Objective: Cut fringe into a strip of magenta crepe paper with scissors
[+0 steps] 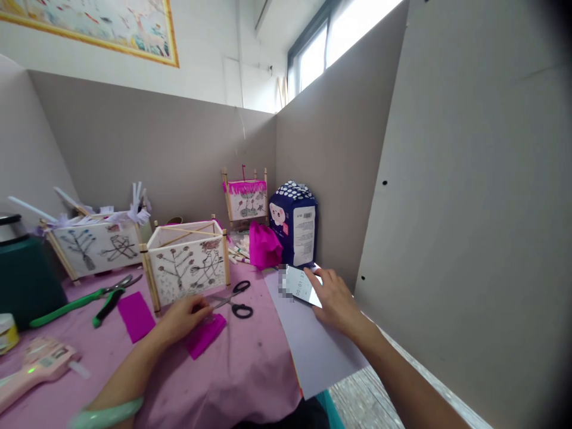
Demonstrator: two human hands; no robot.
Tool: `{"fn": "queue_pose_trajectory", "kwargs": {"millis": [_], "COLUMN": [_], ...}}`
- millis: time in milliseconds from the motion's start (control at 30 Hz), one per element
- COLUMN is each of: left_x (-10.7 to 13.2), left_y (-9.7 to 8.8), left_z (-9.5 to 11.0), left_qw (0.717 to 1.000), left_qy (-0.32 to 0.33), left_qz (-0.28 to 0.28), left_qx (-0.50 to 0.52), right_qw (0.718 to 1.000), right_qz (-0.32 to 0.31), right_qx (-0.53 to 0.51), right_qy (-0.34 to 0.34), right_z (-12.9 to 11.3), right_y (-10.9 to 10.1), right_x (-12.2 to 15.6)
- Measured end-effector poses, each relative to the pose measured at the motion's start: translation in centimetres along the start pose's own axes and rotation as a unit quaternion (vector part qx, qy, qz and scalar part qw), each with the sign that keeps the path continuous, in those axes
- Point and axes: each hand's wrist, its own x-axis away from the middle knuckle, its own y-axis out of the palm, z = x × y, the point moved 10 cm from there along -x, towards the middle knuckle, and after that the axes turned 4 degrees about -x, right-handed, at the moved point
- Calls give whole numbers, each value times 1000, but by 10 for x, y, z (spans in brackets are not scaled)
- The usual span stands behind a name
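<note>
Pale green bangle point(106, 412) on L forearm, lowest in frame. L hand point(183, 319): fingers loosely curled, resting at bottom edge of bamboo-framed paper lantern point(185, 268) and just above small magenta crepe paper piece point(205, 338); cannot confirm any grip. Black-handled scissors point(233, 301) lie just beside, blades pointing toward L fingers. R hand point(335, 298): fingers spread, not closed, tips touching smartphone point(300, 285), part of screen blurred out. Phone lies on lilac card sheet point(313, 339), which overhangs counter edge. Counter point(250, 375) has pink cloth cover, some dark marks. Lantern stands upright near counter middle, tree-like drawings on front panel. Further L: second lantern point(96, 247) w/ white paper strips at top; green-handled pliers point(71, 307); magenta paper rectangle point(136, 316); pink plastic tool point(36, 363) w/ green light lit; dark green container point(27, 280) w/ steel lid. To rear: third lantern point(245, 199) w/ magenta fringe; crumpled magenta crepe paper point(264, 245); navy polka-dot package point(292, 223) just behind phone. Grey partition boards point(447, 179) stand along rear and R sides of counter.
</note>
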Motion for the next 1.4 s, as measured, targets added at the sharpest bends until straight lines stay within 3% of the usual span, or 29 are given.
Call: {"fn": "queue_pose_trajectory", "kwargs": {"millis": [600,733,867,1000,1067,1167,1300,1400], "left_x": [3,4,3,2,3,6,8,7], "left_y": [-3,-4,-2,-1,0,0,0,3], "left_z": [5,5,3,2,4,10,13,6], "left_qw": [1000,1000,1000,1000,1000,1000,1000,999], "left_qy": [-4,-9,3,3,1,6,20,-2], "left_qz": [1,3,-2,-1,-6,-15,-17,-24], "left_qx": [25,13,-4,-12,-7,-4,-3,36], "right_qw": [999,992,969,952,965,985,971,969], "right_qz": [-32,-82,-169,-217,-184,-122,-127,-115], "right_qx": [-11,-25,-83,-104,-70,-98,-189,-197], "right_qy": [30,88,162,188,171,77,-69,-92], "right_z": [0,11,34,39,25,-32,-122,-152], "right_y": [2,6,21,27,17,3,8,19], "right_x": [-1,-2,0,3,-2,-16,-37,-61]}}
